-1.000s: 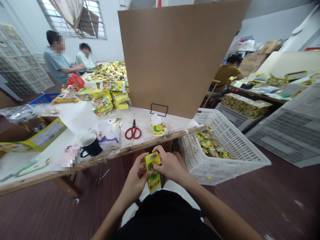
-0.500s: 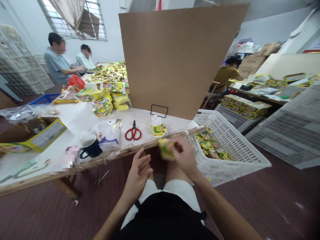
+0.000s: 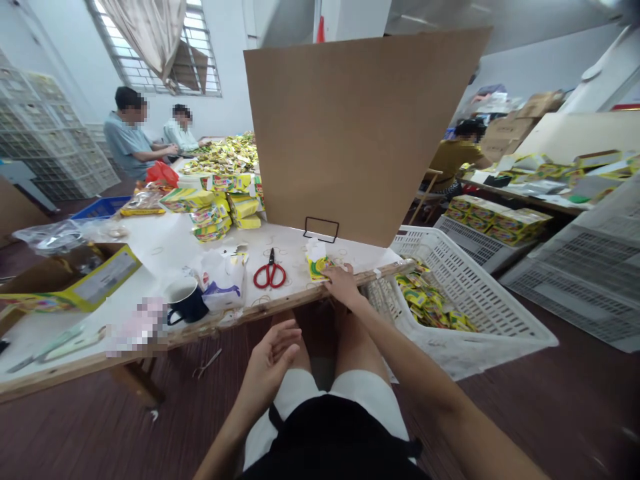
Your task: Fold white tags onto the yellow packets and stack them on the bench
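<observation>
My right hand (image 3: 344, 285) is at the table's front edge, its fingertips on a small yellow-and-green printed packet (image 3: 316, 268). The fingers partly cover the packet's right end. White paper flaps (image 3: 315, 250) show just behind it. Over my lap, my left hand (image 3: 274, 357) hangs in the air with loosely curled fingers apart and nothing in them. Left of the packet lie red-handled scissors (image 3: 270, 275), flat on the white tabletop. To my right, a white plastic crate (image 3: 480, 337) holds many similar packets (image 3: 433, 300).
A large cardboard sheet (image 3: 360, 133) stands upright behind a black wire stand (image 3: 321, 230). On the left are a dark mug (image 3: 189, 307), a plastic bag (image 3: 225, 280), an open carton (image 3: 107, 273) and stacked yellow boxes (image 3: 213, 220). Several people (image 3: 131, 137) sit farther back.
My right hand has moved forward from above my lap to the table edge, bringing the packet it held to the packets there. My left hand stays nearly in place. The view has shifted slightly.
</observation>
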`<action>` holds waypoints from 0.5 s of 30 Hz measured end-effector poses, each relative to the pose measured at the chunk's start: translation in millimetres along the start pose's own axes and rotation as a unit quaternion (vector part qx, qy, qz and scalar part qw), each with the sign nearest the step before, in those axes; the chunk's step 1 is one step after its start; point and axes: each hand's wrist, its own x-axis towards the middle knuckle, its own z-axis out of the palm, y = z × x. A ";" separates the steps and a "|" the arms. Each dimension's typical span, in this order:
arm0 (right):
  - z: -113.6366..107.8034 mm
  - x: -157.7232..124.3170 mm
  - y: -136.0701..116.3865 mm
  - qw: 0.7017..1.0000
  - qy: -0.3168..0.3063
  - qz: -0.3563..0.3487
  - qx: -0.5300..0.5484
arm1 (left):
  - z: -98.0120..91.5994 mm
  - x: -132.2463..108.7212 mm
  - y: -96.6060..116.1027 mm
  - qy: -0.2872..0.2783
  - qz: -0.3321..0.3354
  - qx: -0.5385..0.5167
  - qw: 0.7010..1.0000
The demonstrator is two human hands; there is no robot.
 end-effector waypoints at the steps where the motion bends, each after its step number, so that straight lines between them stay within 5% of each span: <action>1: -4.2 -1.5 -2.1 1.000 0.000 -0.001 0.002 | -2.2 1.2 -1.5 0.006 -0.002 -0.008 1.000; 6: -38.4 -57.4 -44.8 0.999 0.037 -0.030 0.025 | 2.0 11.2 -13.0 0.006 -0.090 -0.207 0.974; 10: -48.8 -114.6 -92.7 0.968 0.038 -0.202 0.144 | 9.0 14.0 -10.1 -0.019 -0.132 -0.339 0.931; 15: -50.3 -125.1 -108.9 0.954 0.044 -0.233 0.183 | 5.7 6.9 2.9 -0.008 -0.118 -0.343 0.932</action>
